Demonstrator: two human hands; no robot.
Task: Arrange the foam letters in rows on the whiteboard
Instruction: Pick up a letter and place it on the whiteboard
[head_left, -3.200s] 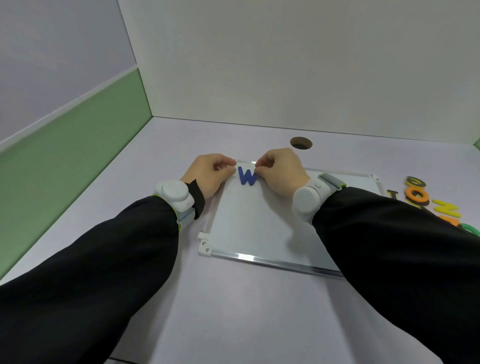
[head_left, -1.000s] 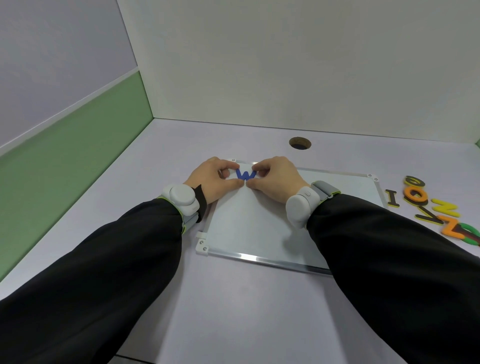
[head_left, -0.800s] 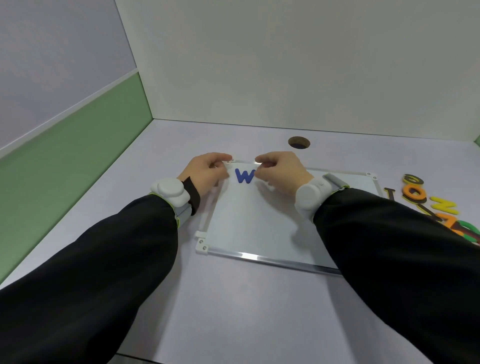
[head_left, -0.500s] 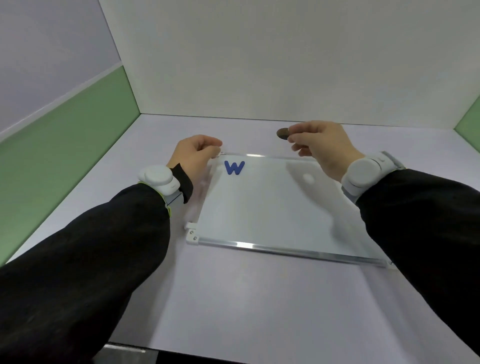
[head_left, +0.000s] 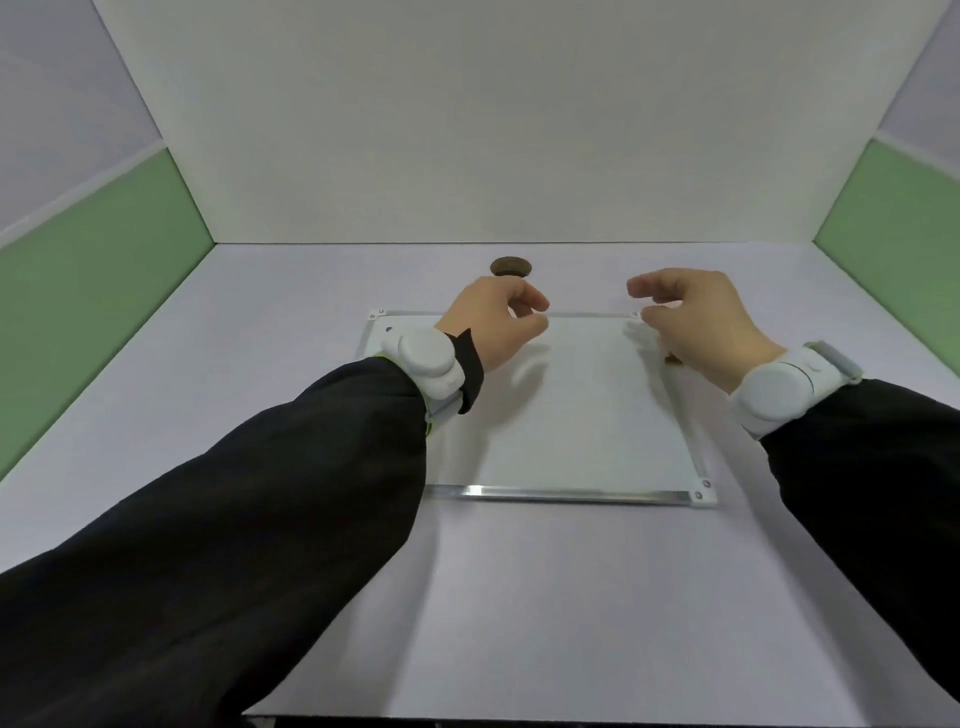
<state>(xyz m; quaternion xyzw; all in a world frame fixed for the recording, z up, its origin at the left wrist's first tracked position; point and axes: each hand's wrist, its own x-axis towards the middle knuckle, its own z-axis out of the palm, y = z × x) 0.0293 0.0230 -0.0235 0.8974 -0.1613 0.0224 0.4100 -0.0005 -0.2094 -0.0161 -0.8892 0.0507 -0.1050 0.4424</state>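
So the flat white metal-framed whiteboard (head_left: 566, 415) sits in the middle of the frame on the pale lilac worktop (head_left: 519, 597), long edge toward the bottom of the picture. Its surface looks bare apart from a tiny blue speck (head_left: 389, 329) near the board's upper left corner, right beside the left wrist; probably a foam letter, but too much is hidden to say which one.

The left hand (head_left: 496, 325) hovers over the upper left part of the board, fingers loosely curled, grip holding nothing that I can see. The right hand (head_left: 696, 322) is at the board's upper right corner, fingers relaxed and a bit spread, also gripping nothing. There's a small dark bit under the right palm at the board's right edge, can't tell what it is.

Both wrists wear chunky white bands (head_left: 428, 361) over black sleeves (head_left: 260, 493). A round dark hole (head_left: 510, 266) is in the worktop just above the left hand. White back wall, green panels at the far left and right.
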